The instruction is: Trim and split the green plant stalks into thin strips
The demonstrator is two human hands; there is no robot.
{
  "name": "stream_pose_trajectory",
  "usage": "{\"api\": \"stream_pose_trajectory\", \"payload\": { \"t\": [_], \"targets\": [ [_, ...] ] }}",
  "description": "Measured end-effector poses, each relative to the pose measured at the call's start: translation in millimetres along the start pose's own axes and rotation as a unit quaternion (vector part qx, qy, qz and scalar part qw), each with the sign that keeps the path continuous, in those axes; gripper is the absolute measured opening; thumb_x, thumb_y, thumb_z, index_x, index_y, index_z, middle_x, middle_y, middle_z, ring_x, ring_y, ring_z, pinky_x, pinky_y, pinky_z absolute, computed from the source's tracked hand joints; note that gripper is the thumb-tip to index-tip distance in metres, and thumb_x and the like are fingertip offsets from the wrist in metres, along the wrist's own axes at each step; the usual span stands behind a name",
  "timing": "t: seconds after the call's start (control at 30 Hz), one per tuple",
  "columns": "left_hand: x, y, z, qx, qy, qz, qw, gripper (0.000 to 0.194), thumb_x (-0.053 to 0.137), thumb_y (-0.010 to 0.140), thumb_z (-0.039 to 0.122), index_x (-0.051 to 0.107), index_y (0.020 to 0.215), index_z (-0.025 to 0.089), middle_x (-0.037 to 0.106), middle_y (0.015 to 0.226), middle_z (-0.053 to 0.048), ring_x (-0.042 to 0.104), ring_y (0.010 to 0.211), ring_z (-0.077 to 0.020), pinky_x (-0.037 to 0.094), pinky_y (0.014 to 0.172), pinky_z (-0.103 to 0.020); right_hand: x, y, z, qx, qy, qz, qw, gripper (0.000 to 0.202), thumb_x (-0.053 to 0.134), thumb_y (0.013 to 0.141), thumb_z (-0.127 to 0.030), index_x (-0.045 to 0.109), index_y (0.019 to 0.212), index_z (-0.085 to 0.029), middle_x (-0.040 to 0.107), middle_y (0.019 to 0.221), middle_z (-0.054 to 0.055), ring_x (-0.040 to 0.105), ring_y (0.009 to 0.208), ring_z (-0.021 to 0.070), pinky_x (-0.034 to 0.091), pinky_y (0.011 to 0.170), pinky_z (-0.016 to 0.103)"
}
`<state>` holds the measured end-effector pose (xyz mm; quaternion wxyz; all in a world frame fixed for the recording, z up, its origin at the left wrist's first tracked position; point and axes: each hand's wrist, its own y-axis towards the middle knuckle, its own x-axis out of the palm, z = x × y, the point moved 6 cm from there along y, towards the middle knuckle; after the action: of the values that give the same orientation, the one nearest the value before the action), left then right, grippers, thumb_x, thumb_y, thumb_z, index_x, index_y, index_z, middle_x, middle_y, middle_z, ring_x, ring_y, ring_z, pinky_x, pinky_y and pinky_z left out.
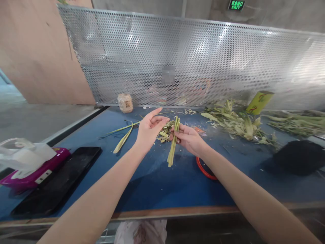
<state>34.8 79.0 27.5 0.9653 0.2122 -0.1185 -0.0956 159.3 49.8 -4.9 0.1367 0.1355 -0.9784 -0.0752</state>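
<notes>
My right hand [189, 137] grips a small bundle of yellow-green plant stalks [172, 150] that hangs nearly upright, thumb and fingers closed round its upper part. Just to the left, my left hand [151, 127] is raised with its fingers apart, and I see nothing in it. Behind both hands lies a small heap of dry plant scraps [165, 133], partly hidden by them. On the table left of my left hand are a long pale leaf strip [123, 139] and a thin green stem [119, 129].
A leafy pile [236, 122] and more stalks [299, 121] lie at the right, near a yellow-green can [260, 102] and a black object [299, 157]. A red-rimmed round item [207, 169] sits by my right forearm. A phone [61, 179], purple box [40, 171] and twine roll [125, 103] stand left.
</notes>
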Motion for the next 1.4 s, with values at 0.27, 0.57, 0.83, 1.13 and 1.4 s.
{"api": "stream_pose_trajectory", "payload": {
  "t": [0.27, 0.57, 0.83, 1.13, 1.4],
  "targets": [
    [-24.6, 9.6, -8.5, -0.023, -0.091, 0.126, 0.988, 0.045, 0.071, 0.058, 0.02, 0.06, 0.101, 0.013, 0.067, 0.074, -0.003, 0.061, 0.072, -0.0142, 0.041, 0.053, -0.023, -3.7, 0.7, 0.6, 0.003, 0.001, 0.011, 1.0, 0.018, 0.065, 0.067, -0.024, 0.053, 0.079, -0.016, 0.06, 0.065, 0.002, 0.051, 0.059, 0.01, 0.033, 0.053, 0.024],
    [-4.8, 0.7, 4.5, 0.062, 0.134, 0.012, 0.989, 0.049, 0.064, 0.069, 0.023, 0.052, 0.115, 0.015, 0.068, 0.079, -0.003, 0.061, 0.075, -0.0139, 0.043, 0.062, -0.026, 11.7, -7.1, -4.2, 0.008, 0.07, -0.075, 0.995, 0.034, 0.06, 0.073, -0.02, 0.048, 0.105, -0.02, 0.06, 0.065, 0.0, 0.049, 0.055, 0.0093, 0.035, 0.053, 0.022],
    [8.2, -9.3, 4.3, 0.085, 0.164, -0.026, 0.982, 0.05, 0.061, 0.072, 0.023, 0.047, 0.119, 0.017, 0.067, 0.082, -0.003, 0.058, 0.065, -0.0117, 0.043, 0.06, -0.026, 14.7, -7.8, 5.9, 0.068, 0.09, -0.089, 0.99, 0.018, 0.062, 0.072, -0.02, 0.056, 0.089, -0.015, 0.059, 0.066, 0.0, 0.046, 0.052, 0.0061, 0.036, 0.053, 0.02],
    [-44.1, 20.7, 19.6, 0.026, 0.521, -0.038, 0.853, 0.043, 0.049, 0.079, 0.021, 0.043, 0.121, 0.018, 0.067, 0.095, -0.003, 0.061, 0.083, -0.0113, 0.045, 0.08, -0.024, 14.8, -8.3, 9.4, 0.078, 0.037, -0.067, 0.994, 0.024, 0.061, 0.073, -0.018, 0.059, 0.096, -0.013, 0.06, 0.066, 0.002, 0.048, 0.057, 0.0077, 0.031, 0.052, 0.021],
    [-145.5, 37.2, 1.5, -0.121, 0.669, -0.05, 0.731, 0.039, 0.054, 0.067, 0.015, 0.059, 0.105, 0.022, 0.072, 0.083, -0.001, 0.062, 0.09, -0.0193, 0.042, 0.082, -0.03, 11.9, -7.9, 9.8, 0.089, 0.008, -0.058, 0.994, 0.023, 0.058, 0.075, -0.018, 0.058, 0.098, -0.014, 0.059, 0.067, 0.002, 0.048, 0.059, 0.0095, 0.03, 0.052, 0.024]
  ]
}}
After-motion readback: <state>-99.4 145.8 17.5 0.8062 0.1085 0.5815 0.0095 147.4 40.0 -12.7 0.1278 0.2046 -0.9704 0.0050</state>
